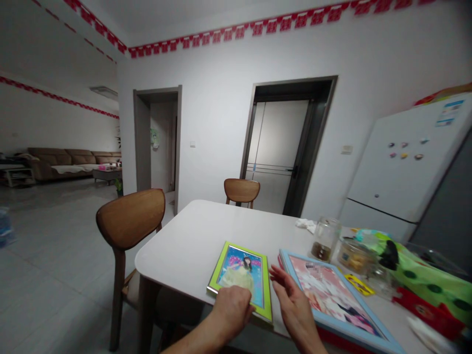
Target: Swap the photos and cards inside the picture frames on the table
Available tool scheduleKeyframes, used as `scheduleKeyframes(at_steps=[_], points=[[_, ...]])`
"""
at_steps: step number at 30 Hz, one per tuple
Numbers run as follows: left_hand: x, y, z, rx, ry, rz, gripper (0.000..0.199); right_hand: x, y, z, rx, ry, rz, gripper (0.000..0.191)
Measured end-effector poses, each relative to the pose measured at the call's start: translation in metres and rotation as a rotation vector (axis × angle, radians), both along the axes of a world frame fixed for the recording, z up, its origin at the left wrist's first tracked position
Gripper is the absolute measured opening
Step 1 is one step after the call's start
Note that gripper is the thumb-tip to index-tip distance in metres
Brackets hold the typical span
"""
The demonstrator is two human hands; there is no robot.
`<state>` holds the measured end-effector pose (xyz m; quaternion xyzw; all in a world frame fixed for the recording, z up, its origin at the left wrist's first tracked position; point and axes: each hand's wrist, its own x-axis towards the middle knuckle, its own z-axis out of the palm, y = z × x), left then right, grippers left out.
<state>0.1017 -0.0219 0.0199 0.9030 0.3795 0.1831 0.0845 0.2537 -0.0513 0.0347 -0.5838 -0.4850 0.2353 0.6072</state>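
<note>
A green picture frame [266, 285] with a photo of a figure in a pale dress lies near the front edge of the white table [206, 221]. Over its lower part is my left hand [233, 307], its fingers curled closed; what they hold, if anything, is hidden. Between this frame and a larger light blue one, my right hand [293, 302] has its fingers apart and holds nothing. The blue picture frame [365, 300] lies flat to the right with a pink and white picture, and something red shows beneath it.
A glass jar [325, 241] with dark contents, a clear container [356, 255] and a green spotted bag [424, 278] crowd the table's right side. One wooden chair [132, 219] stands at the left, another [242, 191] at the far side. A white fridge [398, 172] is at the right.
</note>
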Motion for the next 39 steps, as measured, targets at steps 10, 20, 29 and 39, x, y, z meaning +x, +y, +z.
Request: scheduleKeyframes(at_steps=[10,20,29,39], points=[[0.019,-0.010,-0.012,0.015,0.022,-0.049,0.031,-0.003,0.010,-0.029,-0.036,-0.149,-0.010,0.040],[-0.028,-0.010,0.049,-0.105,-0.801,0.203,0.035,-0.019,0.009,-0.005,0.045,-0.294,0.010,0.043],[-0.066,-0.008,-0.012,-0.356,-0.926,0.362,0.054,-0.046,0.024,-0.033,-0.056,-0.666,0.162,0.036],[-0.079,-0.019,-0.052,-0.166,-0.444,0.331,0.059,-0.041,0.008,-0.034,-0.134,-0.878,0.180,0.027]])
